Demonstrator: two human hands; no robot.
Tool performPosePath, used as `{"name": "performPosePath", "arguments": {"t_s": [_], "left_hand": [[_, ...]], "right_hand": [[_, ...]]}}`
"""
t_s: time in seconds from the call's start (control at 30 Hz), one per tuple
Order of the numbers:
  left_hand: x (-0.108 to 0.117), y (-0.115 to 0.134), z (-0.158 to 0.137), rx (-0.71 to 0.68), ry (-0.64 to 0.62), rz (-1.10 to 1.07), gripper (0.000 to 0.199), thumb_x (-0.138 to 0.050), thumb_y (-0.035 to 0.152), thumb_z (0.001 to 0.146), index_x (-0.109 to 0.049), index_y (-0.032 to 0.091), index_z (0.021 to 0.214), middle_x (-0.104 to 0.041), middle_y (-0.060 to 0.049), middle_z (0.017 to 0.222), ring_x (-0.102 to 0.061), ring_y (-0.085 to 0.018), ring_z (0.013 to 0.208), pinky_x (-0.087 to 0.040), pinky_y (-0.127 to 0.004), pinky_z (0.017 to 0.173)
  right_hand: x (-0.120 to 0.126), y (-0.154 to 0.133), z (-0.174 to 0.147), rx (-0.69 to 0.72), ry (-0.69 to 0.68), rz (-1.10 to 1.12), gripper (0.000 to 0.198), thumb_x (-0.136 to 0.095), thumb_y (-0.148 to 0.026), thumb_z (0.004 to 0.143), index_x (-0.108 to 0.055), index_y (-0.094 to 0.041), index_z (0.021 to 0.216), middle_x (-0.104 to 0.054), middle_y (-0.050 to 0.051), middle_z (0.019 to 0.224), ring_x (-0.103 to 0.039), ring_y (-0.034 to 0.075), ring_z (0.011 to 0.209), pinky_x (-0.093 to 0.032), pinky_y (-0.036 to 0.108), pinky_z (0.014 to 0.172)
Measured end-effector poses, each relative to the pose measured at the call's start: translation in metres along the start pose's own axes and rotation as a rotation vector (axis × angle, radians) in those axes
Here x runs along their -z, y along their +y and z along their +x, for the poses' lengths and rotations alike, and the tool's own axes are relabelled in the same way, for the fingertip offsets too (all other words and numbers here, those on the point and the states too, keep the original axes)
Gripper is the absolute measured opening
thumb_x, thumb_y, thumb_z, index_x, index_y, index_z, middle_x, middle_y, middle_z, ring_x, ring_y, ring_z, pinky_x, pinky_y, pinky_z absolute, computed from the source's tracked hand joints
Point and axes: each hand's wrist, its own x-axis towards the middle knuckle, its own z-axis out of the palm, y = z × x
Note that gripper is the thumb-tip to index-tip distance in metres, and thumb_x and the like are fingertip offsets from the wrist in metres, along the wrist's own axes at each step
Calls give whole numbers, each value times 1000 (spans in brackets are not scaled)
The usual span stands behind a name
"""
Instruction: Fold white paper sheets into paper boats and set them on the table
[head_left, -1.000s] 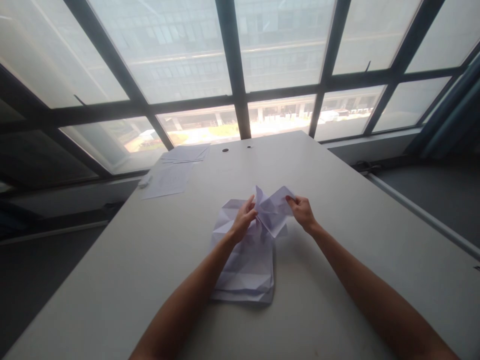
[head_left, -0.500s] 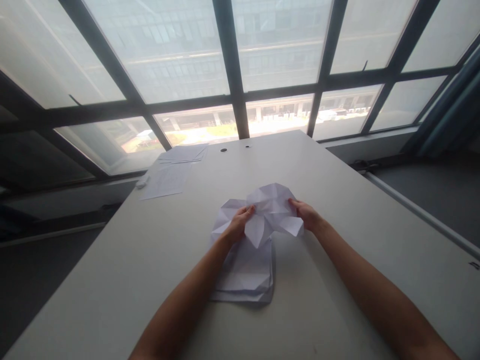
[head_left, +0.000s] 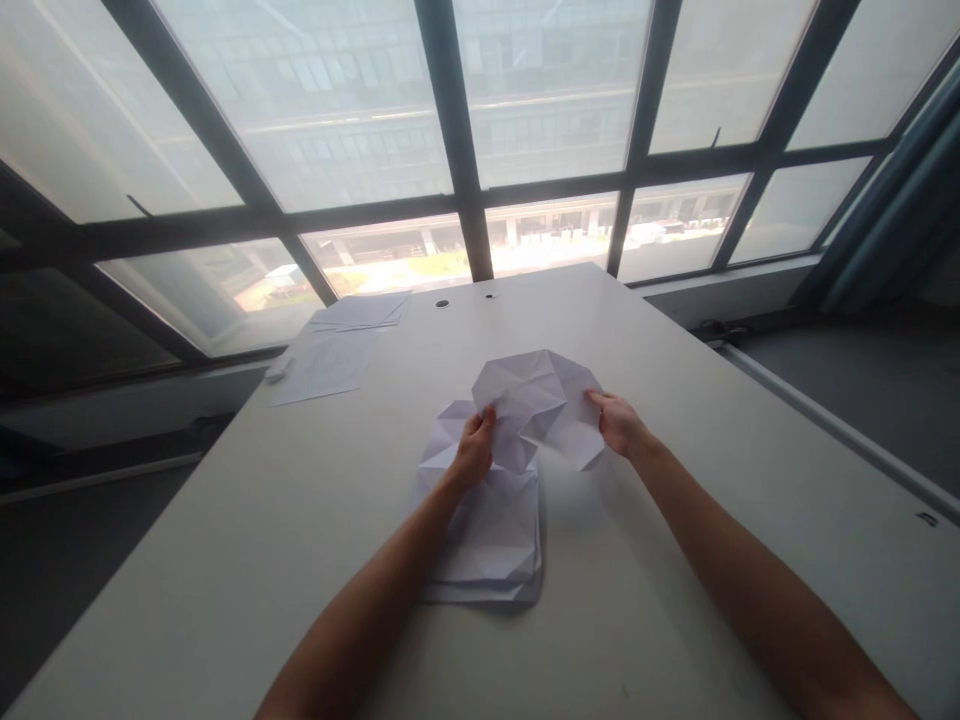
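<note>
A creased white sheet of paper (head_left: pixel 525 385) is held up between my two hands, above the table. My left hand (head_left: pixel 475 447) pinches its left edge, thumb on top. At the opposite edge, my right hand (head_left: pixel 619 422) grips the sheet between thumb and fingers. The paper bends along many fold lines, and its lower edge dips in the middle. Below and to the left lies a stack of creased white paper sheets (head_left: pixel 495 535), partly covered by my left hand and forearm.
The white table (head_left: pixel 637 600) reaches toward a dark-framed window (head_left: pixel 472 190). Several flat paper sheets (head_left: pixel 322 365) lie at its far left, beside a small white object (head_left: pixel 277 368) I cannot make out. Two round holes sit near the far edge. A blue-grey curtain (head_left: pixel 885 240) hangs at right.
The held sheet has been spread wider and flatter, its folded flaps opened out. My left hand has shifted slightly left, and my right hand slightly right relative to the table.
</note>
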Motion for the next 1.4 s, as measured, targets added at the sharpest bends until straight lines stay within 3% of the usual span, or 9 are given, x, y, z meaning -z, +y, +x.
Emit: {"name": "performPosePath", "arguments": {"t_s": [0.17,0.3,0.5,0.67,0.8,0.97,1.1,1.23,1.4], "left_hand": [[9,-10,4,-193,127,300,45,-67,61,77,-59,17,67,-50,2,53,-51,-13,56,-37,-23,48],[12,-10,5,-212,139,338,47,-66,62,77,-55,18,62,-44,3,51,-45,-12,53,-33,-24,47],[7,-9,8,-160,159,181,48,-65,65,76,-61,18,80,-61,0,68,-57,-14,66,-45,-23,57],[2,5,7,-104,155,65,46,-70,58,74,-62,18,95,-69,-4,85,-65,-21,86,-52,-29,71],[-1,20,4,-113,64,87,44,-74,48,73,-62,18,104,-71,-6,92,-65,-23,87,-52,-29,71],[-7,26,-2,-126,-97,141,57,-74,39,74,-57,20,124,-70,-7,102,-65,-20,84,-50,-25,69],[-8,20,-3,-5,-224,171,53,-75,39,73,-61,17,119,-70,-8,99,-65,-18,77,-50,-25,64],[-7,10,-2,37,-121,196,42,-74,45,74,-68,13,100,-71,-7,86,-64,-16,70,-49,-23,59],[-7,7,-5,76,-156,167,47,-79,41,68,-68,14,105,-73,-7,85,-66,-18,70,-51,-28,67]], "right_hand": [[-7,12,-8,-31,-88,-195,16,-70,-25,74,-69,-15,86,-74,12,89,-68,23,71,-56,31,58],[-2,20,-4,83,29,-385,22,-72,-36,70,-66,-15,76,-70,9,69,-61,17,55,-47,25,46],[5,21,2,364,224,-470,30,-64,-46,71,-60,-17,73,-58,-1,56,-43,10,44,-29,22,41],[12,5,3,494,234,-533,27,-61,-46,72,-61,-18,72,-52,-4,49,-35,10,41,-23,23,41],[29,-18,4,541,225,-544,28,-61,-45,74,-63,-17,78,-54,-4,50,-35,9,40,-22,23,40],[57,-43,-1,602,207,-578,34,-65,-48,73,-66,-15,84,-59,-1,53,-36,9,41,-24,22,41],[74,-44,-17,528,168,-579,37,-67,-49,71,-67,-15,87,-63,0,57,-42,10,42,-27,22,41],[89,-29,-45,401,93,-655,33,-65,-44,74,-68,-14,88,-66,2,63,-48,12,45,-30,22,41],[101,-24,-65,210,-34,-560,29,-68,-39,73,-71,-14,87,-71,5,75,-59,16,59,-43,23,50]]}}
